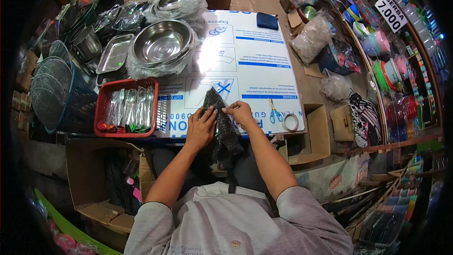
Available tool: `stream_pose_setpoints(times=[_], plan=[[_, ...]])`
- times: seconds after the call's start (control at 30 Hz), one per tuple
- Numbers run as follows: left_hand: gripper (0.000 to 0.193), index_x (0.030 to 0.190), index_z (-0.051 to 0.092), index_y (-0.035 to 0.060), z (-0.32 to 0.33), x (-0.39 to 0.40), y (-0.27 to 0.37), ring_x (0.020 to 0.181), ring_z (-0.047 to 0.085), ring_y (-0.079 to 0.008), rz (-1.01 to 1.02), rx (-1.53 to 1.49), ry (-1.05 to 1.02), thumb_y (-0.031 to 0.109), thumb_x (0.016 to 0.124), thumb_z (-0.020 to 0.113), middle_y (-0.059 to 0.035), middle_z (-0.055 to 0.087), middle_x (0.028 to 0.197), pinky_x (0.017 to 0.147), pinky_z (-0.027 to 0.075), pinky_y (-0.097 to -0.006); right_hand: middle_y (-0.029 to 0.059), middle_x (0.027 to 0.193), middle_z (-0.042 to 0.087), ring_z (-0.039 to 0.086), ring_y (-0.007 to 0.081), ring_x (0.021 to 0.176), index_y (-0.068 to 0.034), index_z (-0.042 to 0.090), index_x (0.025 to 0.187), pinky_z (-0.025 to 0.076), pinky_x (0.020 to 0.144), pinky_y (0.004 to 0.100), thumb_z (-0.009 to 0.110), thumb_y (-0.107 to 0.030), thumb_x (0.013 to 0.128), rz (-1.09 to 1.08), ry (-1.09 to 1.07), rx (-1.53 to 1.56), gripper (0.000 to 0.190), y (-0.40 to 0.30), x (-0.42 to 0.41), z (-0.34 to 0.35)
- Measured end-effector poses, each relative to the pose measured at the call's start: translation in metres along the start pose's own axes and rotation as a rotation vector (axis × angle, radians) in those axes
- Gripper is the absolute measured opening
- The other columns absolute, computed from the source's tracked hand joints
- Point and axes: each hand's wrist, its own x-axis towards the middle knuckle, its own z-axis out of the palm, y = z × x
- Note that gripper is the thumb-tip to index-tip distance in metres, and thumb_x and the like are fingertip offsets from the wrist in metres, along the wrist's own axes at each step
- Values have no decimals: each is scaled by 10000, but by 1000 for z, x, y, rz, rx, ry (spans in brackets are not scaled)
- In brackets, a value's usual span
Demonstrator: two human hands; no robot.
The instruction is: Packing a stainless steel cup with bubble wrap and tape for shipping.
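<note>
A dark, shiny crinkled piece, perhaps black bubble wrap or plastic, [223, 127] narrows to a point on the printed tabletop [263, 81] and hangs over the near edge towards the lap. My left hand [202, 127] lies on its left side, fingers spread over it and pressing it down. At its right edge, my right hand [240, 113] pinches the material between thumb and fingertips. To the right of that hand are scissors with light blue handles [275, 113] and a roll of clear tape [290, 122] lying flat.
A red plastic basket [155, 108] of wrapped cutlery stands left, below plastic-wrapped steel bowls [162, 42] and steel trays [115, 53]. A dark blue pouch [267, 21] lies at the far right. Open cardboard boxes [320, 131] flank the table; crowded shelves line the right.
</note>
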Motion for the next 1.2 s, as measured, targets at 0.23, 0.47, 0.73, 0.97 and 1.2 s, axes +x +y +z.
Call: stream_pose_setpoints(times=[0.23, 0.47, 0.73, 0.97, 1.2], plan=[[396, 1229, 589, 85, -1, 9, -3, 1208, 449, -337, 46, 8, -70, 186, 849, 635, -105, 545, 1284, 1012, 333, -460, 77, 626, 612, 543, 146, 593, 39, 662, 722, 442, 557, 304, 787, -264, 752, 60, -41, 29, 329, -2, 3, 15], [444, 1271, 562, 110, -6, 12, 3, 1190, 434, -338, 4, 54, -123, 218, 849, 646, -108, 528, 1260, 1013, 323, -471, -32, 591, 479, 392, 74, 488, -77, 592, 692, 295, 447, 238, 767, -199, 779, 153, -90, 289, 231, -5, -9, 8], [394, 1234, 590, 88, 3, 8, -4, 1184, 445, -325, 88, 47, -62, 197, 857, 628, -113, 526, 1285, 1013, 340, -459, -31, 595, 504, 409, 73, 501, -73, 601, 689, 300, 457, 224, 773, -145, 767, 113, -82, 350, 202, -1, -16, 10], [471, 1262, 539, 4, -4, 7, 10, 1183, 467, -340, 85, 71, -126, 242, 862, 615, -171, 524, 1300, 1010, 375, -424, -3, 623, 547, 460, 101, 589, -21, 620, 677, 392, 561, 264, 775, -113, 755, 84, -71, 360, 197, 5, -15, 14], [548, 1324, 472, -6, -7, 10, 29, 1185, 468, -382, 26, 55, -195, 262, 865, 606, -237, 489, 1315, 1020, 367, -444, 1, 634, 571, 486, 82, 560, -46, 631, 705, 374, 502, 236, 773, -143, 759, 140, -38, 294, 180, 2, -11, 9]])
